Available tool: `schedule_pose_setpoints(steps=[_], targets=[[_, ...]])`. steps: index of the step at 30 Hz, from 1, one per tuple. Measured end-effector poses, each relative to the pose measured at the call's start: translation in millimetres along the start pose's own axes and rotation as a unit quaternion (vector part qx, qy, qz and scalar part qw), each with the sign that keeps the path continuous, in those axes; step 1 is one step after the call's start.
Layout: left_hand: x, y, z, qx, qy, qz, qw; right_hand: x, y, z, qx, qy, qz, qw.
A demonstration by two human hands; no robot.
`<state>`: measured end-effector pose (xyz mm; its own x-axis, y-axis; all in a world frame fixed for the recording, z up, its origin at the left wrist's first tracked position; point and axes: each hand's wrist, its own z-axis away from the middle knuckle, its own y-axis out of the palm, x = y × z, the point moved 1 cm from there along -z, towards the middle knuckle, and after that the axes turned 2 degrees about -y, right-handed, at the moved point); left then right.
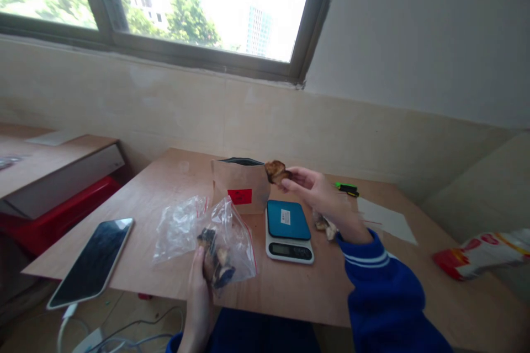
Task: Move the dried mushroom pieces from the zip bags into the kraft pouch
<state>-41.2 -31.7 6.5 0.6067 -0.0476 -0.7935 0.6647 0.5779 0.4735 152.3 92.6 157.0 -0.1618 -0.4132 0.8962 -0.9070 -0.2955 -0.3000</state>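
Pinched in the fingertips of the right hand: a dried mushroom piece, brown, wrinkled and curled, raised above the tabletop beside the open mouth of the kraft paper pouch with its red label, toward the far edge. Closed around a clear zip bag of dark dried pieces at the near edge: the left hand. Between the hands, a blue-topped kitchen scale; at the near left corner, a smartphone.

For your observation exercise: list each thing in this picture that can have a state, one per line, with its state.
Paper bag: upright, top open.
Clear bag: held by left hand, pieces inside.
Second clear bag: flat on table.
Dried piece: pinched in right hand.
Scale: platform bare.
Phone: screen dark.
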Motion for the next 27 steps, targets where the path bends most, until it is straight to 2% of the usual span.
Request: schedule_pose_setpoints(steps=[2,4,7,9,17,22,27], targets=[[1,-1.7,-2,-0.012,-0.003,-0.002,1.000,8,-1,-27,0.012,-0.068,0.087,0.994],[2,-3.6,-3,-0.010,0.008,-0.011,1.000,13,4,-50,0.039,-0.115,0.190,0.974],[5,-7.4,-6,-0.017,0.025,-0.021,0.999,14,16,-73,0.081,-0.154,0.323,0.930],[6,-10.1,-7,-0.024,0.028,-0.024,0.999,12,24,-79,0.098,-0.166,0.372,0.908],[4,-15.0,-9,-0.025,0.024,-0.026,0.999,12,33,-66,0.131,-0.213,0.397,0.883],[5,-9.5,-6,-0.022,0.007,-0.019,1.000,14,35,-59,0.106,-0.186,0.447,0.868],[6,-10.2,-7,-0.024,0.010,-0.016,1.000,9,33,-58,0.146,-0.226,0.427,0.863]])
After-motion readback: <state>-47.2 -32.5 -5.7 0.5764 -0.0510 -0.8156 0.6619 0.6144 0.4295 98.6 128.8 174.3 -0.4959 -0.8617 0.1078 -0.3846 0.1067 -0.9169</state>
